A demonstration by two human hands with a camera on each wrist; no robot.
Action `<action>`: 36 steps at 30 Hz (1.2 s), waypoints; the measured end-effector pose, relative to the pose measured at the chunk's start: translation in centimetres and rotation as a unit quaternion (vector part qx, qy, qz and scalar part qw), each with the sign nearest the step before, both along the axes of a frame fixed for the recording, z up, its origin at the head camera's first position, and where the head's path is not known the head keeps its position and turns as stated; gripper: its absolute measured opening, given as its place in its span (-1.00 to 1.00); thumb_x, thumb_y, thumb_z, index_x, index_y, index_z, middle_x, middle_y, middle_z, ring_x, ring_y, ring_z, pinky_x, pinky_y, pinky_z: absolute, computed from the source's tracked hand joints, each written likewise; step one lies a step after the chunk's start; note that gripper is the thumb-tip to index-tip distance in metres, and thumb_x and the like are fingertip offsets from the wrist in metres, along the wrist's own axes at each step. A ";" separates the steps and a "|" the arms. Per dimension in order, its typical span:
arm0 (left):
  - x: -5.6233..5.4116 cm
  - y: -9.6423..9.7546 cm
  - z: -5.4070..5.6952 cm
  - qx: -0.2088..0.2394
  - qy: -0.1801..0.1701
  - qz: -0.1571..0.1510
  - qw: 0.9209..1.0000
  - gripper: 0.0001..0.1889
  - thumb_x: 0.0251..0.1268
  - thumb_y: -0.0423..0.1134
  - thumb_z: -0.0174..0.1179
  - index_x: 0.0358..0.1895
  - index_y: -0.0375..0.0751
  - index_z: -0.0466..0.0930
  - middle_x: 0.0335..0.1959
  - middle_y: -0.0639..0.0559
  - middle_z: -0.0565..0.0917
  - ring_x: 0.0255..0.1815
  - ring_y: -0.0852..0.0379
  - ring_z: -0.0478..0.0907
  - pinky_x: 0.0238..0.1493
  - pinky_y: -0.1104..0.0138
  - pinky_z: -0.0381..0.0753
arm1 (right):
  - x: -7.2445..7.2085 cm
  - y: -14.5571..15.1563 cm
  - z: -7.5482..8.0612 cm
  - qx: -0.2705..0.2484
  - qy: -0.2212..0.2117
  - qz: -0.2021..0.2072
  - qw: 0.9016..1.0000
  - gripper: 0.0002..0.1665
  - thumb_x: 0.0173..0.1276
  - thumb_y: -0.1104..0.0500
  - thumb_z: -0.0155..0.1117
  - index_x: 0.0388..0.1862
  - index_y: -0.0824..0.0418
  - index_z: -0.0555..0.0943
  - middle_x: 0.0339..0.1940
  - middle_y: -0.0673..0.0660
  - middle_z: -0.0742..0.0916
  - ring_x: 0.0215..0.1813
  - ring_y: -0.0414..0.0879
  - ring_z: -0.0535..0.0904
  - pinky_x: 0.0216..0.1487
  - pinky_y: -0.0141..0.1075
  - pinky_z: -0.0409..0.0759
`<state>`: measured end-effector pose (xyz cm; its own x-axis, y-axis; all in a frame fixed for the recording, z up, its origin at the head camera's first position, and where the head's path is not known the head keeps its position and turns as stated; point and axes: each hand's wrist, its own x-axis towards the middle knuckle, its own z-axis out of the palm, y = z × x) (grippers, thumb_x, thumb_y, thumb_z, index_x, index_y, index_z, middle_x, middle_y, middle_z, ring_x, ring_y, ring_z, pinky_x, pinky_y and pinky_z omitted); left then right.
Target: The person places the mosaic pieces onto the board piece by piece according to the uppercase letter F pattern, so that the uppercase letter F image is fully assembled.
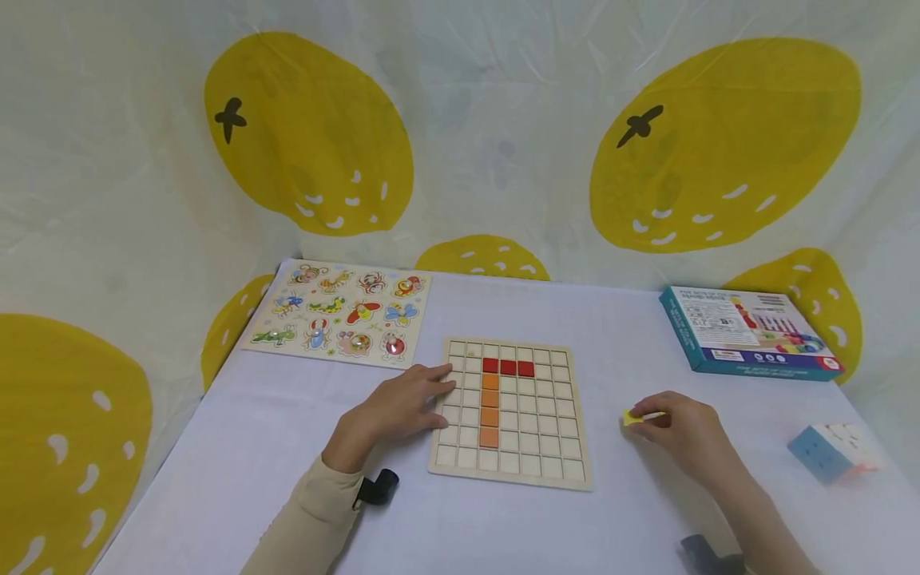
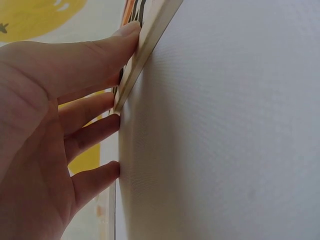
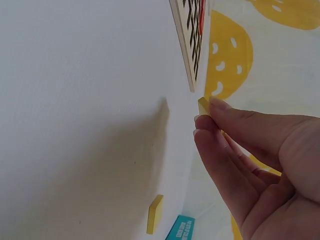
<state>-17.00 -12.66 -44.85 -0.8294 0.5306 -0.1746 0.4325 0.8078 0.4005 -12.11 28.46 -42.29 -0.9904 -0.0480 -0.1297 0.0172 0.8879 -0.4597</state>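
Observation:
A wooden grid board (image 1: 553, 447) lies on the white table, with three red tiles (image 1: 508, 367) in a row and several orange tiles (image 1: 489, 418) running down one column beneath the leftmost red one. At the board's left edge rests my left hand (image 1: 404, 406), fingers spread and thumb on the rim, as the left wrist view also shows. Right of the board, my right hand (image 1: 679, 431) pinches a small yellow tile (image 3: 203, 106) between thumb and fingertips. Another yellow tile (image 3: 155, 215) lies on the tabletop below that hand in the right wrist view.
An insect picture puzzle (image 1: 338, 311) lies at the back left. Toward the back right is a teal-edged toy box (image 1: 747, 331), with a puzzle cube (image 1: 830, 454) nearer on the right. A curtain printed with yellow fruit (image 1: 503, 120) hangs behind the table.

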 end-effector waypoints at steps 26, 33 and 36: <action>0.1 0.1 0.3 0.001 0.000 -0.002 1.000 -0.34 0.27 0.01 0.40 0.43 -0.03 0.50 0.62 0.05 0.30 0.58 -0.05 0.31 0.41 -0.01 0.53 | -1.3 -7.6 0.2 -0.075 0.033 0.044 0.996 -0.78 0.18 0.31 0.54 -0.16 0.21 0.83 0.00 0.18 0.77 -0.07 -0.01 0.76 -0.05 -0.24 0.79; 0.1 0.2 0.3 -0.005 0.000 0.003 1.000 -0.35 0.27 0.01 0.41 0.43 -0.02 0.50 0.62 0.06 0.30 0.58 -0.04 0.31 0.42 -0.01 0.53 | -1.6 -10.5 -0.3 -0.114 0.027 0.070 0.991 -0.81 0.21 0.32 0.51 -0.17 0.23 0.83 -0.04 0.15 0.78 -0.09 -0.05 0.77 -0.08 -0.29 0.79; 0.1 0.2 0.3 -0.005 -0.001 0.005 1.000 -0.34 0.27 0.01 0.41 0.43 -0.01 0.51 0.62 0.06 0.30 0.58 -0.04 0.31 0.42 -0.02 0.53 | -1.8 -11.5 -0.7 -0.119 0.028 0.082 0.989 -0.81 0.22 0.32 0.51 -0.16 0.24 0.83 -0.04 0.14 0.79 -0.08 -0.06 0.76 -0.08 -0.30 0.79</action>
<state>-16.87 -12.46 -44.51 -0.8339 0.5213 -0.1811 0.4243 0.8155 0.3937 -13.86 16.95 -42.96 -0.9722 -0.2306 -0.0397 -0.1495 0.7428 -0.6526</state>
